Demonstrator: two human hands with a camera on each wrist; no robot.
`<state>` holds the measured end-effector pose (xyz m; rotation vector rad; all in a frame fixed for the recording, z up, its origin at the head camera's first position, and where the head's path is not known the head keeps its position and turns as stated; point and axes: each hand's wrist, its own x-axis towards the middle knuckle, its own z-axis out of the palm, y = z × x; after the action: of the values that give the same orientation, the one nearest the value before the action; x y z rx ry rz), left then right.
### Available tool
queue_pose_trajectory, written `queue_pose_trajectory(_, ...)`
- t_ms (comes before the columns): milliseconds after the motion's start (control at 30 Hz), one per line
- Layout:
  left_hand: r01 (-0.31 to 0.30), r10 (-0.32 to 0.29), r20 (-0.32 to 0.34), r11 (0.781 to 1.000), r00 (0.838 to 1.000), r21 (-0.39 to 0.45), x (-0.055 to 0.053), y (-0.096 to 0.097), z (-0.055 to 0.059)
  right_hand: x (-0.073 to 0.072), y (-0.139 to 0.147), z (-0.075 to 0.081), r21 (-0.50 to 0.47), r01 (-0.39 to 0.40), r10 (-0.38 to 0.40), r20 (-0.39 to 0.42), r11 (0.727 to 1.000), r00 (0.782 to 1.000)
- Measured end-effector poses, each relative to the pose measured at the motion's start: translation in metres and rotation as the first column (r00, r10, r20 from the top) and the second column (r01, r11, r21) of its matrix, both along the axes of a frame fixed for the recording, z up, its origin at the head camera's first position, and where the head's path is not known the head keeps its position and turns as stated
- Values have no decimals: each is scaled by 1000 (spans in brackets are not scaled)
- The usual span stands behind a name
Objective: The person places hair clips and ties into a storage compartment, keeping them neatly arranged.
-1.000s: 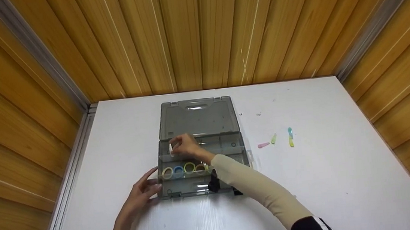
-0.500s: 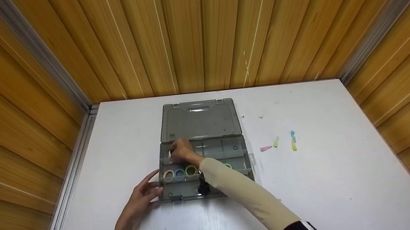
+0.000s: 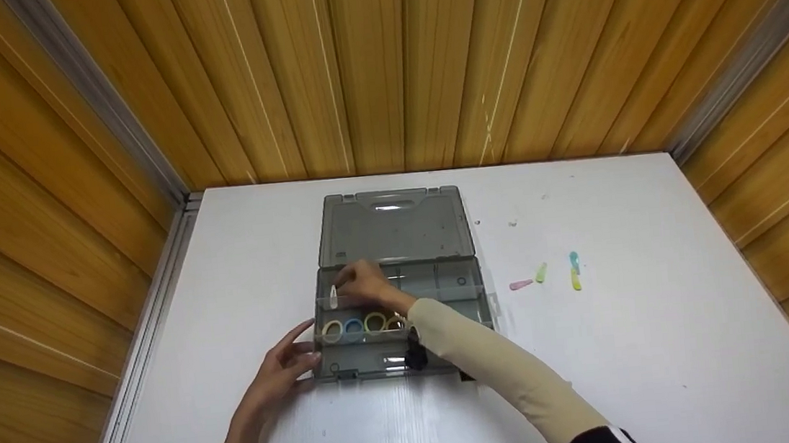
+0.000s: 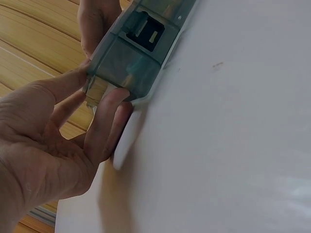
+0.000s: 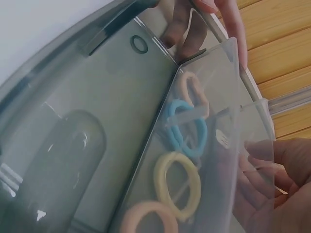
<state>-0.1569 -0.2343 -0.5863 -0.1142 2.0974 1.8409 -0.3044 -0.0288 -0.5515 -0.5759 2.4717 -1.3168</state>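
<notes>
A grey see-through compartment box [image 3: 364, 358] lies with its lid [image 3: 395, 228] folded back on the table. In the head view my left hand [image 3: 278, 370] touches the box's left side, its thumb near the front corner; the left wrist view shows its fingers spread along that corner. My right hand [image 3: 366, 283] is inside the back left compartment. Beside its fingertips stands a small white hair clip [image 3: 333, 297], which in the right wrist view shows behind the clear divider [image 5: 221, 194], a little apart from the fingers. A blue hair tie [image 5: 187, 131] and several pastel ones fill the middle row.
On the white table [image 3: 638, 343], right of the box, lie a pink clip [image 3: 521, 285], a green clip [image 3: 541, 272], a blue clip [image 3: 574, 260] and a yellow clip [image 3: 576, 280]. Tiny scraps lie behind them. Wood-look panels [image 3: 380, 71] wall the table in.
My right hand brought the white clip down into the back left compartment; its fingers now sit slightly off the clip. My left hand stays at the box's side. The head view shifts slightly.
</notes>
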Motion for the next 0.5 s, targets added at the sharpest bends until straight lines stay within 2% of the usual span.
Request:
queue_pose_trajectory(200, -14, 13, 38, 1000, 999, 12, 0, 2, 2, 1, 22, 23, -57, -70, 76, 103, 996, 992)
queue_pose_trajectory(267, -6, 6, 32, 1000, 999, 13, 0, 3, 2, 0, 35, 32, -72, -93, 100, 110, 993, 989)
queue_pose_trajectory(367, 5, -5, 18, 1000, 1000, 8, -1, 4, 3, -3, 57, 44, -46, -119, 121, 39, 992, 992)
queue_pose_trajectory(500, 30, -31, 8, 999, 1000, 15, -2, 3, 2, -6, 95, 56, 19, -97, 98, -62, 995, 993)
